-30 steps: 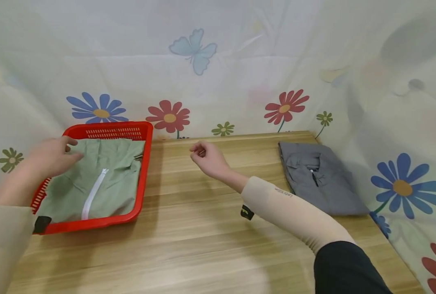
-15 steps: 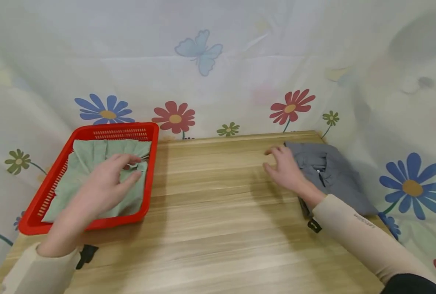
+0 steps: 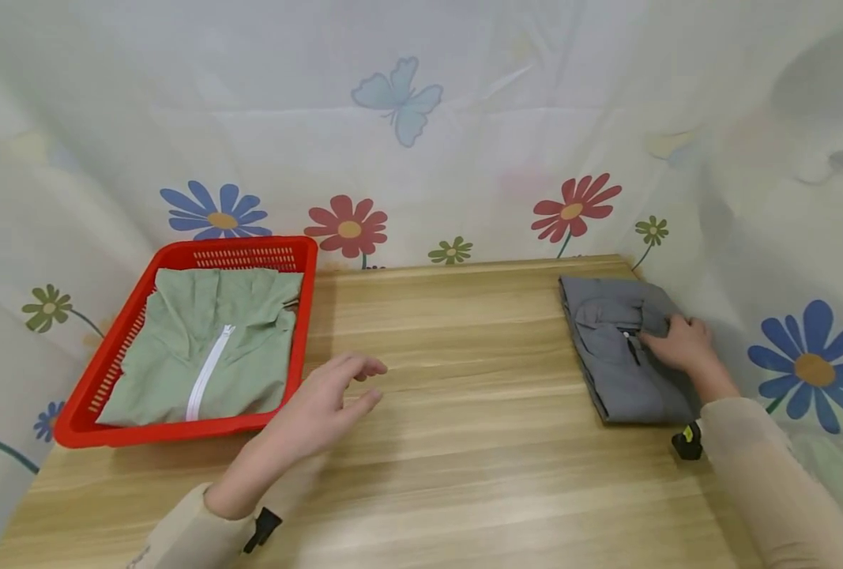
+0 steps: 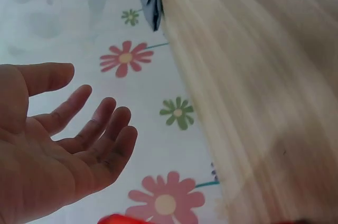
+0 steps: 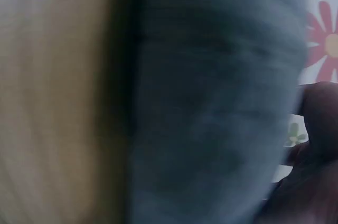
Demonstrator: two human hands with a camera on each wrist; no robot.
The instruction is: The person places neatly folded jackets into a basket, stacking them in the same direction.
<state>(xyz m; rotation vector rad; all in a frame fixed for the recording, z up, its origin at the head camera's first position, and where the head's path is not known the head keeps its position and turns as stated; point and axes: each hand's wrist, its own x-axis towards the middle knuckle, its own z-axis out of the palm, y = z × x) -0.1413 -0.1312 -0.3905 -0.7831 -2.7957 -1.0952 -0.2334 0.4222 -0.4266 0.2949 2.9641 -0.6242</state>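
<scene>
A folded grey zip-up jacket (image 3: 616, 356) lies at the right of the wooden table. My right hand (image 3: 687, 348) grips its right side, the thumb over the cloth near the zip pull; the fingertips are partly hidden. In the right wrist view the grey jacket (image 5: 216, 102) fills the middle, dark and blurred. My left hand (image 3: 329, 403) hovers just right of the red basket (image 3: 310, 308), fingers loosely bent and holding nothing. Inside that basket lies a folded green jacket (image 3: 250, 356) with a white zip.
The wooden table (image 3: 449, 363) ends at a white cloth wall (image 3: 457, 182) printed with flowers, which also closes off the left and right sides. A black wrist camera (image 3: 687, 442) sits under the right sleeve.
My right hand has travelled right from mid-table to the grey jacket and now grips it. The left hand has come from over the basket to its right side.
</scene>
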